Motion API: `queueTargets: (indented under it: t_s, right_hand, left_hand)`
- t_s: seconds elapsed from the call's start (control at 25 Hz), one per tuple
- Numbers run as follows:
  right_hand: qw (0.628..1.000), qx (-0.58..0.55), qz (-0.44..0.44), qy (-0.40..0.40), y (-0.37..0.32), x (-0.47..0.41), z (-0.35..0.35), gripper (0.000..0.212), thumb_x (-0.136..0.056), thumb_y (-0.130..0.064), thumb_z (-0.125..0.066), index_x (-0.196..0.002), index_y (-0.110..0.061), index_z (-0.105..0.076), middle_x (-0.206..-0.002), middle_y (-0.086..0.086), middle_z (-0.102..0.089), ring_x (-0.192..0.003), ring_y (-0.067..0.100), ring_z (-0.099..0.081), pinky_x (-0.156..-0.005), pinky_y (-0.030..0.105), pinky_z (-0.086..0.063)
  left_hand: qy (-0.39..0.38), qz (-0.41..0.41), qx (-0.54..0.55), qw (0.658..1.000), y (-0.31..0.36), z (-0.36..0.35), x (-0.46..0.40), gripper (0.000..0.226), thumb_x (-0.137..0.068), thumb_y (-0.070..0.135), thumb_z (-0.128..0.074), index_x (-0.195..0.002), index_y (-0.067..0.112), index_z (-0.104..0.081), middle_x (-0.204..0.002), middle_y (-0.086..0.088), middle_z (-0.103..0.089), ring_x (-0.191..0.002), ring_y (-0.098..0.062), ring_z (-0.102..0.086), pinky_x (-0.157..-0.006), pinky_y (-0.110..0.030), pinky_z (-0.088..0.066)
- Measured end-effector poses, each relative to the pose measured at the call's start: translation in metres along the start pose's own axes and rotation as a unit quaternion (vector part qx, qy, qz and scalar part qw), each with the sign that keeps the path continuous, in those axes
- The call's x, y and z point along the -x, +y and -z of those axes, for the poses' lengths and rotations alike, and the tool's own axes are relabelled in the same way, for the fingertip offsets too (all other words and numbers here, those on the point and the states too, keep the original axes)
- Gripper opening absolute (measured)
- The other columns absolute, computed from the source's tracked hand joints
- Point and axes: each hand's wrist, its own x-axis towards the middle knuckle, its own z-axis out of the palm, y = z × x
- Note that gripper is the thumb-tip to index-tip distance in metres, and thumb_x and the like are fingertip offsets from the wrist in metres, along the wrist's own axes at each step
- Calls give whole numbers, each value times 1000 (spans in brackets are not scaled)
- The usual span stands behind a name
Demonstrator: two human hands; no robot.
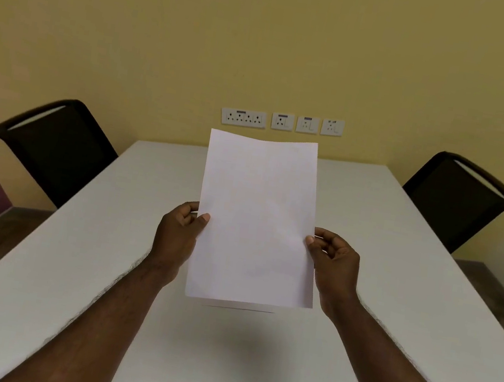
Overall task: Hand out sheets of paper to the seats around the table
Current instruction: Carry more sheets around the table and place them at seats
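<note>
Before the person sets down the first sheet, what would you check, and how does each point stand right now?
1. Left hand grips the white paper sheets at their left edge: ok.
2. Right hand pinches the right edge: ok.
3. More than one sheet held: a second edge peeks out below, count cannot tell.
4. White rectangular table has bare room in front of the seats: ok.
5. Black mesh-backed chair on the left and its twin on the right stand at the table: ok.

Two hands, one paper stack, one table, two chairs, four socket plates.
</note>
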Motion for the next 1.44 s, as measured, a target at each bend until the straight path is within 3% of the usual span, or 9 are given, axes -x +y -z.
queueTargets:
  t_s: [0.12,0.28,0.64,0.84,0.96,1.08,1.2,1.28,1.44]
  right_hand:
    - [1000,-4,10,-4,-41,34,13,17,-85,-10,-70,-100,-16,-71,-95,10,-75,-77,16,-68,-79,38,-56]
    - [1000,-3,27,4,-82,95,33,15,-86,-8,-69,-100,-14,-70,-88,1,-76,-74,8,-70,-73,30,-57]
    - [991,-1,12,136,-118,241,135,16,-86,-8,-69,-102,-8,-69,-88,1,-75,-77,12,-70,-74,31,-59]
    - [972,24,7,233,-135,297,237,12,-85,-13,-70,-97,-14,-71,-85,-8,-76,-80,10,-72,-71,26,-59]
    - [960,44,4,277,-145,325,309,14,-86,-16,-71,-100,-15,-70,-99,2,-74,-91,19,-71,-76,33,-58]
    - [946,54,8,319,-156,351,386,17,-85,-18,-72,-101,-14,-71,-98,4,-75,-89,20,-71,-77,36,-58]
    - [939,52,13,341,-169,377,468,15,-84,-13,-72,-99,-11,-71,-94,5,-76,-82,18,-70,-70,30,-56]
    - [935,61,15,349,-176,392,516,12,-85,-12,-72,-97,-12,-71,-92,4,-76,-80,16,-70,-64,24,-55]
    - [918,84,18,388,-191,412,602,27,-84,-9,-72,-110,-1,-68,-100,11,-74,-94,25,-70,-86,38,-57]
  left_hand:
    - [-17,-21,16,1000,34,13,37,23,-92,12,-59,-114,11,-63,-105,-8,-74,-93,-25,-70,-88,-45,-55]
    - [-51,-53,40,996,67,26,84,24,-92,12,-59,-116,11,-62,-100,1,-75,-86,-15,-72,-75,-31,-57]
    - [-181,-52,79,979,81,-13,205,18,-92,14,-60,-105,24,-66,-93,7,-76,-82,-12,-72,-69,-26,-57]
    - [-265,-34,92,959,85,-89,278,17,-92,15,-60,-105,23,-66,-93,7,-76,-82,-10,-72,-62,-20,-54]
    - [-313,-33,93,945,94,-150,326,17,-92,17,-60,-104,25,-66,-97,5,-76,-84,-11,-72,-64,-22,-55]
    - [-351,-36,89,931,103,-215,379,17,-91,18,-60,-103,28,-66,-97,5,-76,-86,-13,-72,-71,-26,-57]
    - [-375,-40,83,923,108,-283,438,23,-92,20,-60,-114,20,-64,-105,2,-73,-93,-17,-70,-79,-33,-56]
    - [-384,-42,85,919,111,-323,473,20,-92,21,-60,-111,23,-63,-104,8,-72,-91,-12,-69,-73,-26,-55]
    - [-409,-45,89,907,122,-396,529,16,-92,22,-60,-106,30,-62,-103,13,-70,-87,-3,-67,-66,-17,-50]
